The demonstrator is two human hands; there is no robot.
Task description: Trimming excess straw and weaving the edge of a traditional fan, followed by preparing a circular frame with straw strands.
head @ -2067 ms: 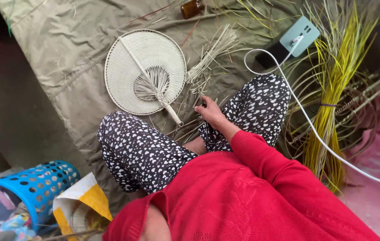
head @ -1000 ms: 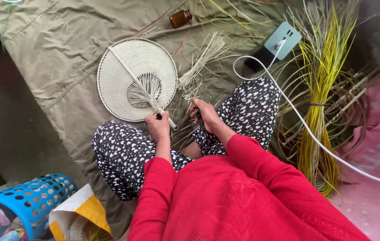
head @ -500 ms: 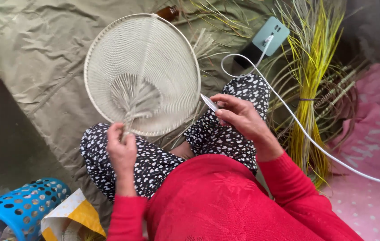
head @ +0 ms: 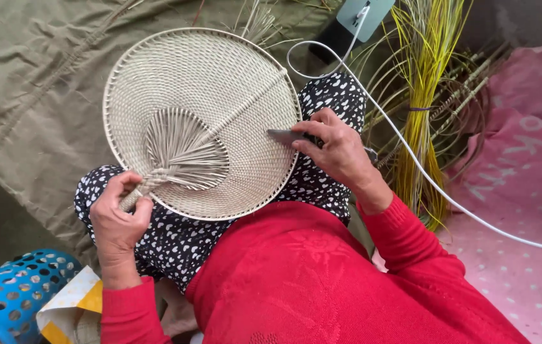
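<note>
A round woven fan (head: 220, 108) of pale straw is held up over my lap, its face toward me. My left hand (head: 118, 223) grips the fan's short wrapped handle at the lower left. My right hand (head: 338, 150) holds a small knife (head: 287, 136), its flat grey blade lying against the fan's right rim. I sit cross-legged in black trousers with white spots and a red sweater.
An olive cloth (head: 35, 83) covers the floor ahead. A bundle of yellow and green straw (head: 420, 114) lies to the right, with a white cable (head: 411, 159) running to a pale green power strip (head: 363, 9). A blue perforated basket (head: 10, 296) and a yellow-white bag (head: 70, 309) sit at lower left. Pink matting (head: 532, 165) lies right.
My left hand picked the fan up off the cloth by its handle and raised it over my lap. My right hand lifted the knife and brought its blade to the fan's rim.
</note>
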